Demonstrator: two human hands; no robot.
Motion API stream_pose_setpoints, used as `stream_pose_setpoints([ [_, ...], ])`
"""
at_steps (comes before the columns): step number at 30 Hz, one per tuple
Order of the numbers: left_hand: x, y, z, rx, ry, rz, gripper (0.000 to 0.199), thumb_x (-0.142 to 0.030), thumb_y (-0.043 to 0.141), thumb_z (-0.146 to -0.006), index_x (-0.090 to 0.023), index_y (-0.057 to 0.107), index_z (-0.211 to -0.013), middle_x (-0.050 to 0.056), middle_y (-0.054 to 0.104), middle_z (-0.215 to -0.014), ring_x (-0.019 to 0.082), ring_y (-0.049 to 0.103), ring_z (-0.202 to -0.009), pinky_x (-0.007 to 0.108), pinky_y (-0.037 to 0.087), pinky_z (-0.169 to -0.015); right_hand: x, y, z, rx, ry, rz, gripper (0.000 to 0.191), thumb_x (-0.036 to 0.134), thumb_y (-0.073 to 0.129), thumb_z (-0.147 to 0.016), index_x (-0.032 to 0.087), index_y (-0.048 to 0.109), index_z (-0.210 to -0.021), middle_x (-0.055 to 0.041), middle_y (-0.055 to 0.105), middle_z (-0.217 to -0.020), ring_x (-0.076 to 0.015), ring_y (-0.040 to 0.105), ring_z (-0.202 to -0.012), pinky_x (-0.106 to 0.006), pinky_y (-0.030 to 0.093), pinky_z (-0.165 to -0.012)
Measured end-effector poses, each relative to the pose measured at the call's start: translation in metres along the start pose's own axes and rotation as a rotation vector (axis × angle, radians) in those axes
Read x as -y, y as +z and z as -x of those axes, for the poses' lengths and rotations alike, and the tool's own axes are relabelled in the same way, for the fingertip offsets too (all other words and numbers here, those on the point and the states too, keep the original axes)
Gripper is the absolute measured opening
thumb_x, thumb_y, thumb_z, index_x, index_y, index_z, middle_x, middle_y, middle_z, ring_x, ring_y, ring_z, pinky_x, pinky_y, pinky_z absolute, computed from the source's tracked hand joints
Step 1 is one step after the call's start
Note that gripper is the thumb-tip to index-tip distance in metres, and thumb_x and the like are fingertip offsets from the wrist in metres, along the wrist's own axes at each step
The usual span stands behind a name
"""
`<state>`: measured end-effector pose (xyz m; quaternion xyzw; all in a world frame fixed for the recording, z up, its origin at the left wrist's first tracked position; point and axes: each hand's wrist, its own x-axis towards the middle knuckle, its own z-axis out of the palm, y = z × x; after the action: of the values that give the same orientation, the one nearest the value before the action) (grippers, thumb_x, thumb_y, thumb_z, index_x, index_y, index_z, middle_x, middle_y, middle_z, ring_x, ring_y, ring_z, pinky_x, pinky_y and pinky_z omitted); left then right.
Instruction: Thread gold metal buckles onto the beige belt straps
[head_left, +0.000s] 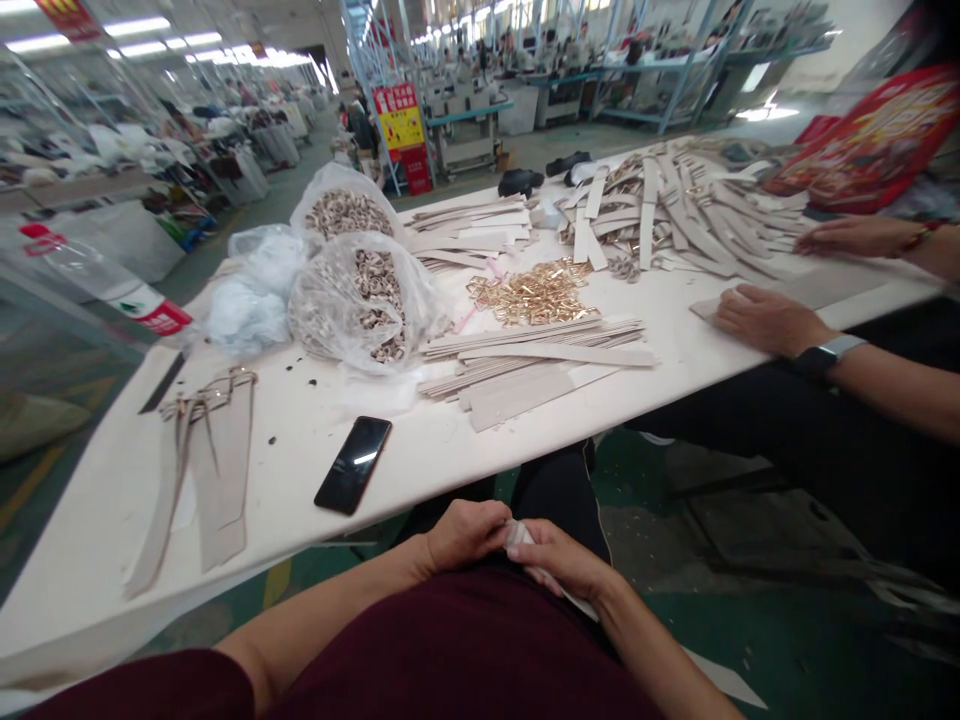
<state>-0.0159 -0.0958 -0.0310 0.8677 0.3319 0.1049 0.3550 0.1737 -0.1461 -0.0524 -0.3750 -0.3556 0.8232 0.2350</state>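
Note:
Close to my lap, below the table's front edge, both my hands meet around a light beige strip (520, 537). My left hand (469, 532) is closed at the strip's upper end. Curled around the same strip is my right hand (561, 560), and the strip runs down beneath it towards my forearm. A stack of flat beige strips (517, 390) lies on the table (442, 450) in front of me, with a pile of gold metal buckles (536, 292) behind it. To the left, more long strips with buckles (225, 470) rest near the edge.
A black phone (353, 465) lies near the front edge. Plastic bags of small beige loops (382, 300) and a bottle (112, 285) are at left. At right, another person's hands (776, 318) touch a flat piece beside a heap of strips (697, 210).

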Motion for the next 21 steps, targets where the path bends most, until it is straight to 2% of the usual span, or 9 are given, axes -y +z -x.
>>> stream_pose_setpoints([
  [4, -0.002, 0.002, 0.0, 0.044, -0.099, 0.238, 0.022, -0.034, 0.047, -0.088, -0.017, 0.059, -0.092, 0.0, 0.058, -0.071, 0.01, 0.05, -0.062, 0.019, 0.036, -0.056, -0.004, 0.007, -0.002, -0.151, -0.083, -0.023, 0.036, 0.045, 0.062, -0.078, 0.014, 0.058, -0.097, 0.0078, 0.05, -0.051, -0.0018, 0.033, -0.033, -0.013, 0.021, -0.03],
  [7, -0.002, 0.004, 0.001, -0.013, -0.201, 0.363, 0.022, -0.034, 0.05, -0.086, -0.015, 0.059, -0.091, -0.002, 0.056, -0.069, 0.01, 0.048, -0.06, 0.019, 0.035, -0.055, -0.006, 0.008, -0.001, -0.244, -0.094, -0.047, 0.044, 0.048, 0.061, -0.078, 0.015, 0.054, -0.107, 0.0064, 0.054, -0.056, -0.0027, 0.037, -0.035, -0.013, 0.025, -0.032],
  [10, -0.002, 0.006, 0.002, -0.134, -0.261, 0.36, 0.02, -0.033, 0.051, -0.085, -0.015, 0.058, -0.089, -0.002, 0.056, -0.07, 0.01, 0.046, -0.06, 0.019, 0.035, -0.055, -0.006, 0.005, 0.002, -0.338, -0.068, -0.037, 0.042, 0.053, 0.063, -0.074, 0.016, 0.054, -0.09, 0.006, 0.055, -0.056, -0.0047, 0.042, -0.037, -0.016, 0.031, -0.034],
  [12, -0.003, 0.006, 0.003, -0.174, -0.272, 0.356, 0.019, -0.032, 0.051, -0.084, -0.015, 0.057, -0.088, -0.002, 0.056, -0.07, 0.009, 0.046, -0.06, 0.02, 0.036, -0.056, -0.006, 0.003, 0.001, -0.346, -0.036, -0.024, 0.041, 0.055, 0.064, -0.071, 0.017, 0.051, -0.077, 0.0067, 0.053, -0.053, -0.0048, 0.041, -0.036, -0.016, 0.031, -0.034],
  [15, -0.005, 0.006, 0.002, -0.164, -0.257, 0.37, 0.017, -0.031, 0.052, -0.083, -0.015, 0.057, -0.087, -0.002, 0.053, -0.067, 0.009, 0.045, -0.058, 0.019, 0.035, -0.055, -0.007, 0.003, -0.004, -0.33, -0.019, -0.013, 0.042, 0.055, 0.067, -0.067, 0.018, 0.048, -0.071, 0.0083, 0.05, -0.047, -0.0042, 0.037, -0.033, -0.016, 0.025, -0.033],
  [17, -0.005, 0.009, -0.001, -0.148, -0.261, 0.438, 0.018, -0.032, 0.054, -0.082, -0.015, 0.057, -0.086, -0.003, 0.051, -0.065, 0.008, 0.045, -0.057, 0.019, 0.035, -0.053, -0.012, 0.003, -0.008, -0.364, -0.028, -0.013, 0.044, 0.056, 0.07, -0.064, 0.018, 0.048, -0.07, 0.0085, 0.05, -0.046, -0.0043, 0.036, -0.033, -0.017, 0.024, -0.033],
  [21, 0.001, 0.024, -0.004, -0.047, -0.401, 0.819, 0.034, -0.048, 0.057, -0.078, -0.016, 0.051, -0.088, -0.004, 0.049, -0.062, 0.008, 0.044, -0.046, 0.019, 0.037, -0.043, -0.018, 0.006, -0.009, -0.46, -0.007, 0.031, 0.048, 0.06, 0.071, -0.058, 0.02, 0.047, -0.063, 0.0071, 0.05, -0.046, -0.006, 0.037, -0.035, -0.02, 0.026, -0.033],
])
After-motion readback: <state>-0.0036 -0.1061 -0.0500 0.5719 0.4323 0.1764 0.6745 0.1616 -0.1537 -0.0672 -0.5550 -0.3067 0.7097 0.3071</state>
